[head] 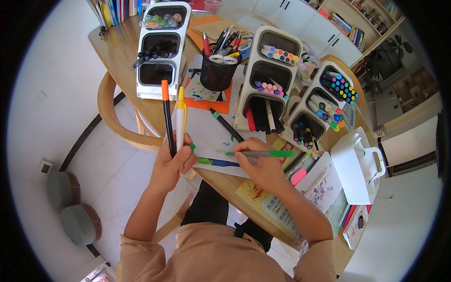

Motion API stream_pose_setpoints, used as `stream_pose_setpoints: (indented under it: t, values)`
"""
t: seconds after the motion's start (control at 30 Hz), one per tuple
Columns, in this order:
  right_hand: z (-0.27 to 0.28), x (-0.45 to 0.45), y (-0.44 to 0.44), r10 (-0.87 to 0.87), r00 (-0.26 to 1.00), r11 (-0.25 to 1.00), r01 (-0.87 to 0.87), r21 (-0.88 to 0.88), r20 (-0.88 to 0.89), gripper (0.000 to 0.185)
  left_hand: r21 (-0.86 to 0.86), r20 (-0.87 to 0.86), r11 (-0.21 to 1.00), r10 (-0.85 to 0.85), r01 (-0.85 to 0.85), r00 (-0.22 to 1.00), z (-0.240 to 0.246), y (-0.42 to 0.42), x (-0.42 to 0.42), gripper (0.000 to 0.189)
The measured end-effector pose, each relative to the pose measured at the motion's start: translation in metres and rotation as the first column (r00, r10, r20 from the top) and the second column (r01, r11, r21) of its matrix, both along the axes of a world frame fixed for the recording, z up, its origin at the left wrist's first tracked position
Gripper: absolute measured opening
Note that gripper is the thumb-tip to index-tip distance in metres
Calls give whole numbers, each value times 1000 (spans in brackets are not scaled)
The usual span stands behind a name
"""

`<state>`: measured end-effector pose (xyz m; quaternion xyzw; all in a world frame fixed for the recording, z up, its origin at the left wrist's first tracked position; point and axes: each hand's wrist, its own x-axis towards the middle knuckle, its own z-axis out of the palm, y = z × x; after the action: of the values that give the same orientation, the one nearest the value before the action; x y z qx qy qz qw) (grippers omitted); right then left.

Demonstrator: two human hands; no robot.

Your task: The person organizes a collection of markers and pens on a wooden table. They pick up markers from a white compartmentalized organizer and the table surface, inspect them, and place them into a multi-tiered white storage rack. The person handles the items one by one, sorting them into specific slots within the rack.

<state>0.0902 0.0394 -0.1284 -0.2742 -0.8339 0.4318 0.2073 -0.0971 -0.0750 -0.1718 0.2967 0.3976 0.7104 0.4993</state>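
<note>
My left hand (175,160) grips a black marker with an orange end (168,112) and a white marker with a yellow cap (180,112), both upright. A small green cap (192,147) sits at its fingertips. In my right hand (260,162) is a grey pen with a green end (280,153), its green tip at a squiggle on the white paper (201,130). Short yellow, blue and green marks show on the sheet. A black marker with a green band (225,123) lies there, partly behind my right hand. Nearer the table edge lies a blue and green marker (218,162).
White marker racks (238,112) stand across the table, with another rack (141,90) at the back left. A black mesh pen cup (217,75) holds pens and scissors. At right are a pink eraser (298,176) and a white caddy (347,169). A wooden chair (109,116) stands left.
</note>
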Motion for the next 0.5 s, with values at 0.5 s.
stream_pose_setpoints:
  t: [0.5]
  values:
    - [48, 34, -46, 19, 897, 954, -148, -260, -441, 11, -8, -118, 963, -267, 268, 956, 38, -13, 32, 22]
